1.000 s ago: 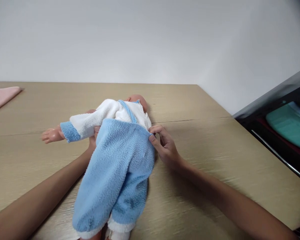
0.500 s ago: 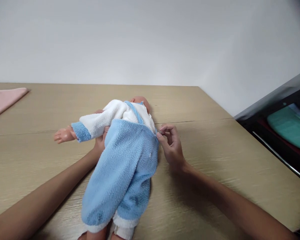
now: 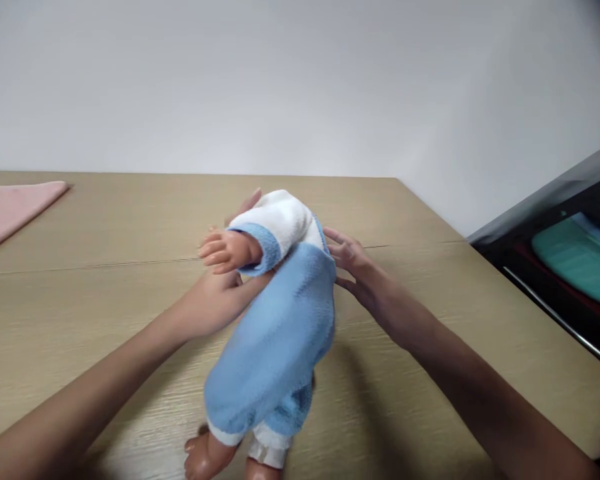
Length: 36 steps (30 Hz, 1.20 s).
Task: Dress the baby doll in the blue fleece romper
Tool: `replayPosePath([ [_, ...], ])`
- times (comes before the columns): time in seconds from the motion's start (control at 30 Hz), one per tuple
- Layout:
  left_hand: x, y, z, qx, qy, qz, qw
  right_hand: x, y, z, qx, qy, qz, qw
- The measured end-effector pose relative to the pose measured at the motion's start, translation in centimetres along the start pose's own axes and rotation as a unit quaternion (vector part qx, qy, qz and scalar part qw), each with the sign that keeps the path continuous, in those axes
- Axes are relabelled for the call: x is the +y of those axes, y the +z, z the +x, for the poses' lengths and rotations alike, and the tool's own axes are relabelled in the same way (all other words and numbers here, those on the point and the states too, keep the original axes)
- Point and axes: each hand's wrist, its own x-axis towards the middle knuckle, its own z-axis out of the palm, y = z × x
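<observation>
A baby doll (image 3: pixel 280 320) in blue fleece trousers and a white top with blue cuffs is tipped on its side above the table. Its head is hidden, and one plastic hand points left. My left hand (image 3: pixel 215 293) grips the doll's front under that arm; some of its fingers show past the sleeve and the rest are hidden. On the other side my right hand (image 3: pixel 355 263) has its fingers spread, the tips at the doll's back by the waistband. One bare foot and a white frilled ankle band show at the bottom.
The wooden table (image 3: pixel 130 213) has a seam across it and meets a white wall at the back. A pink cloth (image 3: pixel 17 210) lies at the far left. Beyond the right edge is a dark case or rack with green cloth (image 3: pixel 580 257) in it.
The doll has rolled from face-down onto its side and shifted right. My right hand has let go of the pinched waistband edge and spread its fingers. My left hand shows more.
</observation>
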Motion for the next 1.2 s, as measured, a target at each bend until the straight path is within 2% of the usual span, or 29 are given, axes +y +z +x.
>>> replayPosePath([
  [0.1, 0.3, -0.4, -0.1, -0.101, 0.073, -0.014, 0.992, -0.7, -1.7, 0.2, 0.022, 0.04, 0.033, 0.998],
  [0.17, 0.0, -0.1, -0.2, -0.142, 0.127, -0.053, 0.98, -1.0, -2.7, 0.2, 0.037, 0.056, 0.046, 0.997],
  [0.3, -0.6, 1.3, -0.8, -0.179, 0.218, -0.1, 0.954, -1.0, -4.0, 0.2, 0.039, 0.068, 0.042, 0.996],
  [0.43, 0.0, 2.2, -1.8, -0.212, 0.304, -0.07, 0.926, -1.2, -4.6, -0.3, 0.011, 0.084, 0.027, 0.996],
  [0.5, 0.5, 2.2, -2.2, -0.227, 0.315, -0.047, 0.92, -1.4, -4.7, -0.7, 0.019, 0.088, 0.029, 0.996],
  [0.63, 1.9, 1.9, -3.2, -0.272, 0.295, -0.005, 0.916, -1.9, -4.9, -1.2, 0.045, 0.077, 0.038, 0.995],
  [0.83, 3.4, 1.9, -4.3, -0.303, 0.3, 0.045, 0.904, -2.3, -5.5, -1.4, 0.043, 0.094, 0.029, 0.994],
  [0.97, 3.6, 2.3, -4.4, -0.308, 0.296, 0.034, 0.903, -2.0, -5.9, -1.3, 0.036, 0.097, 0.024, 0.994],
  [1.1, 3.4, 3.0, -4.9, -0.323, 0.301, 0.016, 0.897, -1.5, -6.3, -1.4, 0.066, 0.099, 0.046, 0.992],
  [1.2, 3.1, 3.4, -5.4, -0.33, 0.303, 0.014, 0.894, -0.2, -7.2, -1.4, 0.082, 0.074, 0.002, 0.994],
])
